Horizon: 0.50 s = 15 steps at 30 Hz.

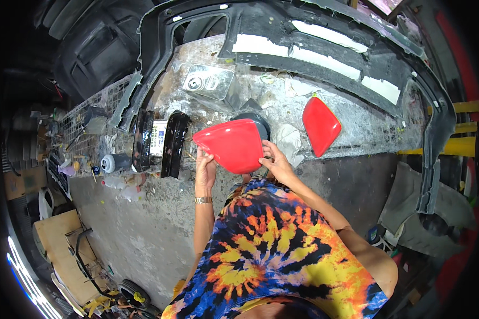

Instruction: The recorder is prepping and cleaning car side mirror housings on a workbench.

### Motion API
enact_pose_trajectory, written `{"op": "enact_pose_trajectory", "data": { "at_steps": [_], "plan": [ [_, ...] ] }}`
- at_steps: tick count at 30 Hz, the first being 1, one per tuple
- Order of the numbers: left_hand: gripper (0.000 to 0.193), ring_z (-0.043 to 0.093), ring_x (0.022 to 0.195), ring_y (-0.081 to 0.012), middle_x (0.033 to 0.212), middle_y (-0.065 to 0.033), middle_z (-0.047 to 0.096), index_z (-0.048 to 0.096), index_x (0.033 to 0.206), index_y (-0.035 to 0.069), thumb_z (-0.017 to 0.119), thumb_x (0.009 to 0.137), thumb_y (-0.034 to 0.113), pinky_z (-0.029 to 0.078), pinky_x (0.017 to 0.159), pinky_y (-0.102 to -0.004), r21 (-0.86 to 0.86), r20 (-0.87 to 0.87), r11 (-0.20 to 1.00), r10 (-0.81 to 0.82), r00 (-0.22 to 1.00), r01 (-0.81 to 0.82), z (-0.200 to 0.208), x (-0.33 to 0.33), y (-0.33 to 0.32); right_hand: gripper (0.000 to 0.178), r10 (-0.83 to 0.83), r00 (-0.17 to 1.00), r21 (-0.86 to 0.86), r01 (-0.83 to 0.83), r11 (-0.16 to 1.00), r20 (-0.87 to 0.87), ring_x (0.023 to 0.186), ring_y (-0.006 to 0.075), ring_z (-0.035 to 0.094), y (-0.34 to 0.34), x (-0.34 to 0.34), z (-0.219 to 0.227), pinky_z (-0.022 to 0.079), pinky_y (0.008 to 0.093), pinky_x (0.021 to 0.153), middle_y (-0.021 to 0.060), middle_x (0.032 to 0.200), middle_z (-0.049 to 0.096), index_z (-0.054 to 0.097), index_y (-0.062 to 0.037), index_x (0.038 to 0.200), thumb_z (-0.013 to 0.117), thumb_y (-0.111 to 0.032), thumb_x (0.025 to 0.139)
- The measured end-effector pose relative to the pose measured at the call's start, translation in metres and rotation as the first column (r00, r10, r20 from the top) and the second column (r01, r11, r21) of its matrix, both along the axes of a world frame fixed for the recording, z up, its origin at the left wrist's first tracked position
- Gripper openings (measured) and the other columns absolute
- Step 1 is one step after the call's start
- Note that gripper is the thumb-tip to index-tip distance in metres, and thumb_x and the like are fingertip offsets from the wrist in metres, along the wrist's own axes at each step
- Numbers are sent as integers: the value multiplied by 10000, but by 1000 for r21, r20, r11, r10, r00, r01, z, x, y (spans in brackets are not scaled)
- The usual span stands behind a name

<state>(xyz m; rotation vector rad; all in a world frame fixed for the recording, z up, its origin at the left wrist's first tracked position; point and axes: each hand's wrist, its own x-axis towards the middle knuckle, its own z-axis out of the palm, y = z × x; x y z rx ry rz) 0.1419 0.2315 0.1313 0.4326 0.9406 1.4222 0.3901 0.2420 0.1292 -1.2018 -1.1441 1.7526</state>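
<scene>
In front of my chest I hold a glossy red mirror cover [231, 146], a smooth curved shell with one pointed end toward the left. My left hand [205, 169] grips its lower left edge, with the thumb in front and the fingers partly hidden behind. My right hand [277, 164] closes on its right edge near the lower corner. A second red shell [322, 126], shaped like a pointed leaf, lies on the worktable [197, 53] to the right. Just behind the held cover is a dark rounded object [259, 123], mostly hidden.
A metal can [210, 82] stands on the table beyond my left hand. Two black glossy strips [174, 143] lie at the table's near left edge, beside a grey-white bottle [114, 163]. A large dark bumper [261, 32] arches over the far side and down the right.
</scene>
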Motion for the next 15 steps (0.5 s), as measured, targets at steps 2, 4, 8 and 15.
{"op": "enact_pose_trajectory", "data": {
  "at_steps": [2,4,8,15],
  "plan": [
    [690,445,1266,-238,1405,-100,424,283,1439,90,560,814,-4,365,1062,-409,-22,23,999,-41,999,42,-2,-2,2,528,-10,983,70,-3,998,183,1021,162,556,6,3,-2,477,283,826,106,1151,583,421,-38,1338,606,-1,844],
    [693,472,1230,-233,1353,-115,465,276,1432,74,621,832,39,387,1024,-386,-94,-33,988,-127,991,124,-5,0,3,472,-67,982,101,49,994,175,975,150,568,12,8,-1,473,273,806,99,1114,599,470,-28,1295,599,12,843],
    [662,493,1219,-214,1380,-105,446,287,1419,95,616,850,20,473,948,-370,-109,-103,968,-235,967,224,-10,7,-6,431,-77,976,195,37,980,202,979,138,554,25,23,2,460,275,833,91,1126,583,481,-41,1259,602,7,848],
    [453,592,1034,-174,1155,-86,597,460,1262,46,648,851,15,522,833,-337,-183,-179,974,-170,969,137,-13,35,-36,347,-20,997,-56,16,998,-73,1099,140,522,33,49,11,398,285,942,63,1186,550,477,-55,1189,616,-64,871]
  ]
}}
